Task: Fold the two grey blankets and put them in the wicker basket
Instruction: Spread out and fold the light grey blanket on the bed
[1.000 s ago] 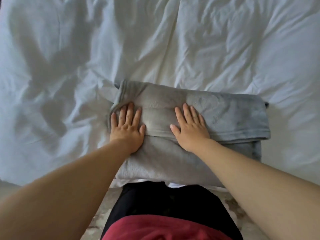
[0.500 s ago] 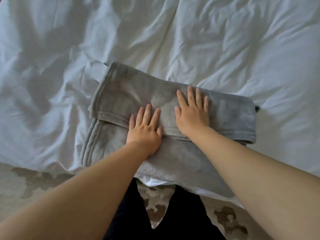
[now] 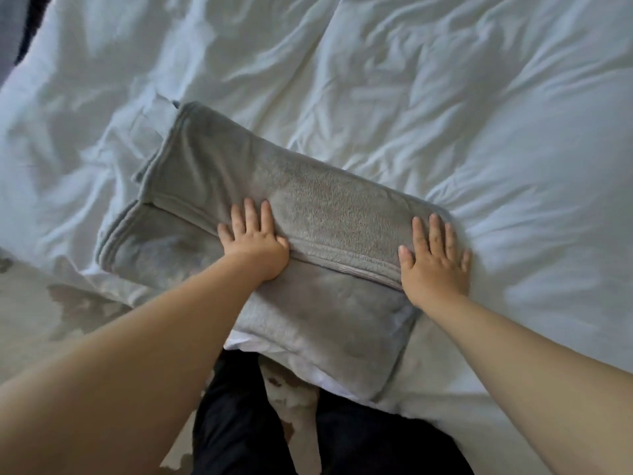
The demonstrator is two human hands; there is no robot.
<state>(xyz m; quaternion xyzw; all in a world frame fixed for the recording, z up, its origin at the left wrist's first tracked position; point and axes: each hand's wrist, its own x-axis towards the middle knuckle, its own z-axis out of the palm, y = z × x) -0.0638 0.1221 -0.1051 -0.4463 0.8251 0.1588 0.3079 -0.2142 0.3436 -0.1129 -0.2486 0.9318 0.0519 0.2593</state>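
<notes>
- The blanket (image 3: 329, 214) lies folded into a long slab at the near edge of the bed (image 3: 479, 114), slanting, with its left end further in and its right end nearer me. Its near corner hangs slightly past that edge.
- A top flap (image 3: 308, 186) is laid over the lower layers, and its stitched hem (image 3: 346, 267) runs along the slab's length. To my eye the hands sit where they do to keep that flap from springing back.
- The left hand (image 3: 255, 248) is flat with its fingers spread, palm on the hem near the middle of the slab. It presses down and grips nothing.
- The right hand (image 3: 435, 265) is also flat and spread, pressing the slab's right end where the fold turns, with its outer fingers at the very edge of the cloth, next to the sheet.
- With the hands well apart, the push covers most of the hem. That suits smoothing plush cloth, which tends to puff up.
- I'd judge this fold as nearly done, though the slab looks long for a basket, so another fold may be wanted.
- No basket and no second blanket can be seen from here.
- A patterned rug (image 3: 68, 303) lies below the bed's near edge.
</notes>
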